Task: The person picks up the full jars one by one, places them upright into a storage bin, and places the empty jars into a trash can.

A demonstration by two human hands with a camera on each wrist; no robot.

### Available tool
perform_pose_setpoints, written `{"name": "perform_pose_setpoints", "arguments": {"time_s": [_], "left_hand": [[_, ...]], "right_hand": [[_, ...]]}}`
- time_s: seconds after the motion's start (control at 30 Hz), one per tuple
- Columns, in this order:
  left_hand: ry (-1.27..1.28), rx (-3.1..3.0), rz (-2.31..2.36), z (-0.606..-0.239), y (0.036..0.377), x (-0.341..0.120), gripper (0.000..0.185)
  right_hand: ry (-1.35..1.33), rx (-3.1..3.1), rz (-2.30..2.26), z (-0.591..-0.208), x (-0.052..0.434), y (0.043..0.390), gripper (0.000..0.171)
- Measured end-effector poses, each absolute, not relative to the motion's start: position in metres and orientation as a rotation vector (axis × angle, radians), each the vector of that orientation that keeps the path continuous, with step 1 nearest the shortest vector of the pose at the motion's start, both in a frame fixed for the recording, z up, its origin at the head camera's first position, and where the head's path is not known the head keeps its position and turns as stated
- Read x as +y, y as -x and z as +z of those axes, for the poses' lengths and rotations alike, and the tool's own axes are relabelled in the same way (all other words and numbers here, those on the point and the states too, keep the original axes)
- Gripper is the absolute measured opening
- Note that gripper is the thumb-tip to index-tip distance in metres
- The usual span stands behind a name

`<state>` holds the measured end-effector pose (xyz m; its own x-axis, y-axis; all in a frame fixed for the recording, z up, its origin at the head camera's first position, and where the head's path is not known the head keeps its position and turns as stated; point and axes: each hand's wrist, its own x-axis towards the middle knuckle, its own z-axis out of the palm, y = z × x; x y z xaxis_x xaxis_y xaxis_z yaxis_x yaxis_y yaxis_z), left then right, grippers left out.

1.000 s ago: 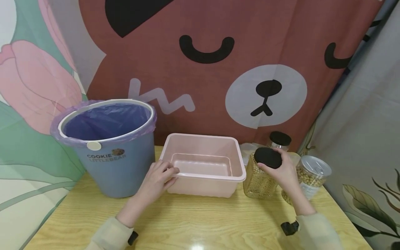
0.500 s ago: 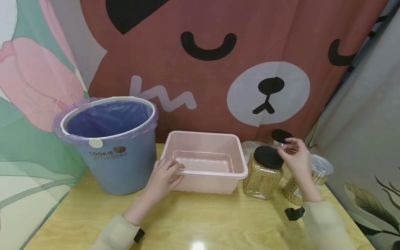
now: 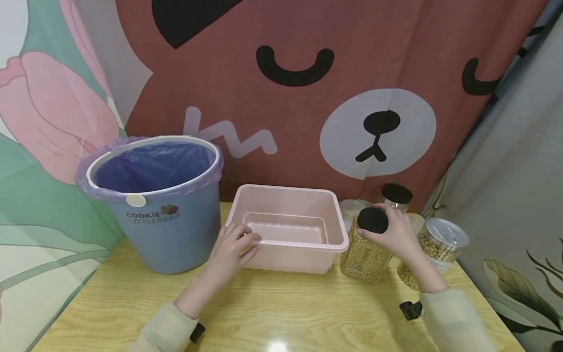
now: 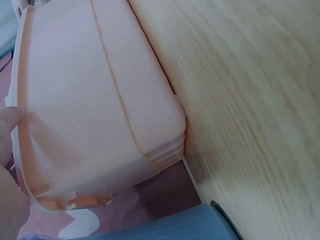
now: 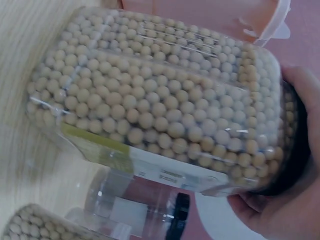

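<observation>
My right hand (image 3: 398, 233) grips the black lid (image 3: 372, 220) of a clear jar (image 3: 364, 259) filled with round beige beans. The jar stands on the table at the right of a pink plastic tub (image 3: 286, 259). In the right wrist view the jar (image 5: 165, 105) fills the middle, its label partly showing, and the thumb and fingers reach round the lid. My left hand (image 3: 232, 246) holds the tub's near rim at its left part, fingers over the edge. The left wrist view shows a fingertip against the tub's outer wall (image 4: 75, 85), just under the rim.
A blue bin (image 3: 176, 244) with a purple liner stands left of the tub. Behind and right of the bean jar are a clear black-lidded jar (image 3: 397, 194) and a silver-lidded jar (image 3: 446, 233) of beans. A bear-print cloth (image 3: 294, 122) hangs behind the table (image 3: 272, 303).
Half a second ago my right hand was off to the right, fingertips at the lid's edge; now it is back round the lid. My left hand stays on the tub's rim.
</observation>
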<state>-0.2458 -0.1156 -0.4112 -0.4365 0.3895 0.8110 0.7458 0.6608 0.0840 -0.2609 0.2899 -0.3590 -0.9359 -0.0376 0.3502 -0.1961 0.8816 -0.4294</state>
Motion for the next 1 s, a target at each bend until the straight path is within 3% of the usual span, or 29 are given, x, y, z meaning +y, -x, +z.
{"name": "perform_pose_setpoints", "arguments": {"time_s": [0.17, 0.53, 1.0], "left_hand": [[0.864, -2.063, -0.566, -0.411, 0.245, -0.116, 0.020], [0.845, -2.046, -0.581, -0.413, 0.244, -0.118, 0.021], [0.810, -1.994, -0.595, -0.419, 0.245, -0.111, 0.021]], "right_hand": [[-0.136, -2.615, 0.754, -0.367, 0.287, 0.261, 0.086], [-0.018, -2.445, 1.031, -0.388, 0.286, 0.255, 0.100], [-0.010, -2.238, 0.971, -0.394, 0.287, 0.262, 0.067]]}}
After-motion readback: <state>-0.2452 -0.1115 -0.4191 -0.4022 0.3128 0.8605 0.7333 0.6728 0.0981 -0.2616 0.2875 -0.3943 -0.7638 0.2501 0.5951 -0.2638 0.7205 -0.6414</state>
